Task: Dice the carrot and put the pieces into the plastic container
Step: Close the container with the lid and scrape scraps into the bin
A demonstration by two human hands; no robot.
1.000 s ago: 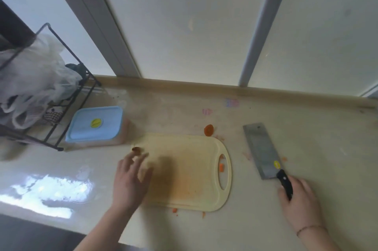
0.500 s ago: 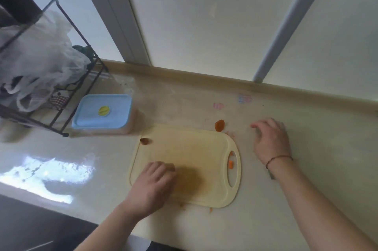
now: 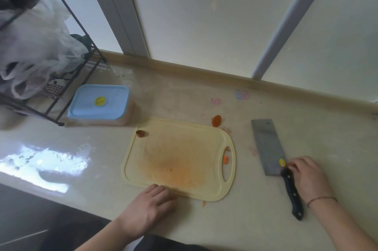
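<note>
While the left hand (image 3: 150, 208) rests with loosely curled fingers at the near edge of the stained cutting board (image 3: 180, 158), the right hand (image 3: 308, 177) touches the cleaver (image 3: 268, 146) by its handle, grip unclear. Farther back, a carrot slice (image 3: 216, 120) lies on the surface (image 3: 306, 107), and the lidded plastic container (image 3: 100, 104) sits left.

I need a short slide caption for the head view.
Left hand at stained board, right hand beside cleaver; container lidded.
</note>
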